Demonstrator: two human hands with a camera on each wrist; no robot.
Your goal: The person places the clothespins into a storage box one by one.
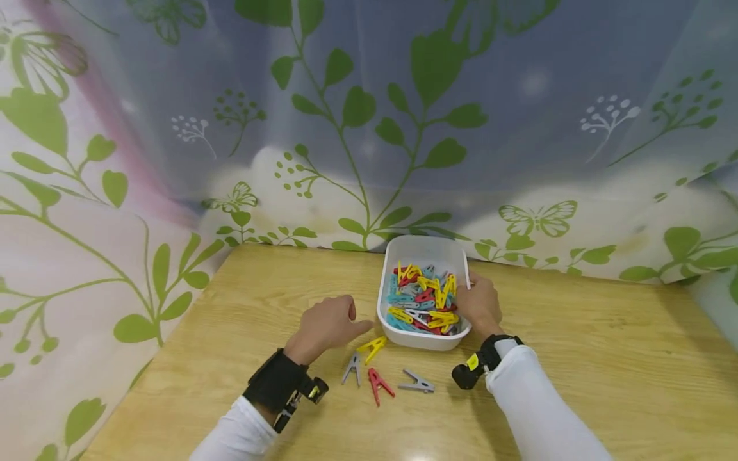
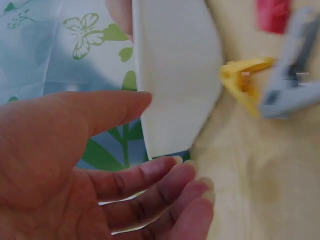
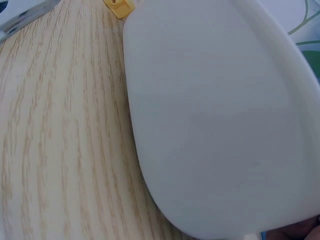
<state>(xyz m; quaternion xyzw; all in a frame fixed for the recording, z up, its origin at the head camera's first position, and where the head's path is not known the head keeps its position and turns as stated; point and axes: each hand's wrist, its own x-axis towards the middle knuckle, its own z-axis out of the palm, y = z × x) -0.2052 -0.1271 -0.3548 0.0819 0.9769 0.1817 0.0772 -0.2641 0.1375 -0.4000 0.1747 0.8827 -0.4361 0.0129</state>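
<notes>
A white plastic tub (image 1: 423, 342) stands on the table, filled with yellow, red, blue, grey and white clothespins (image 1: 423, 301). My right hand (image 1: 480, 302) holds the tub by its right side wall; its fingers are mostly hidden in the head view, and only a bit of them shows at the corner of the right wrist view. To the tub's left is my left hand (image 1: 328, 324), thumb towards the tub and fingers loosely bent with nothing in them. In front lie a yellow clothespin (image 1: 373, 349), a red clothespin (image 1: 379, 385) and grey clothespins (image 1: 418, 381).
The wooden table (image 1: 576, 358) extends to both sides of the tub. Behind it hangs a curtain (image 1: 369, 128) printed with leaves and butterflies, close to the tub's far end. Each wrist wears a black strap with a small camera.
</notes>
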